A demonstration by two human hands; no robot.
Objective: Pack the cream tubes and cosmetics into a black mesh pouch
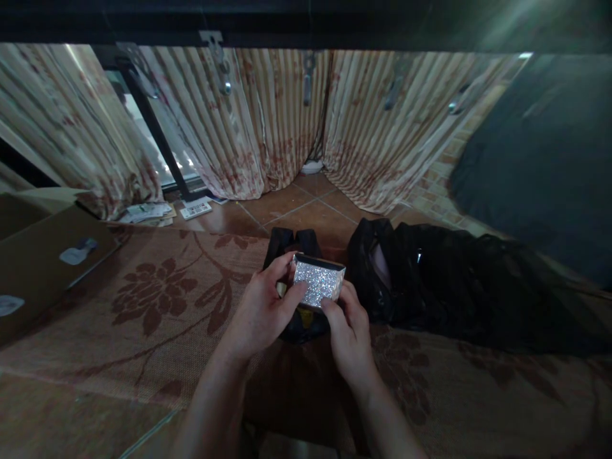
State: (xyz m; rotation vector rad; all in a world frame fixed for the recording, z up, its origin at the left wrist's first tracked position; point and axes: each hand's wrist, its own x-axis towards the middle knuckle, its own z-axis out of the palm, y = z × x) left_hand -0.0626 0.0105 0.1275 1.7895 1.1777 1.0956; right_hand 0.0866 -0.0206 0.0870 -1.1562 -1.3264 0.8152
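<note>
A small box with a glittering silver face and a dark top edge is held up between both hands. My left hand grips its left side, the thumb pressed on the sparkling face. On the right side, my right hand holds the lower corner between thumb and fingers. Behind and below the box is a black bag with strap-like parts, largely covered by the box and hands. Something yellow shows inside or on that bag, too small to make out.
A patterned rug lies on a tiled floor. A cardboard box stands at left, papers beyond it. Black crumpled bags or cloth lie at right. Striped curtains hang behind; a dark bar crosses the top.
</note>
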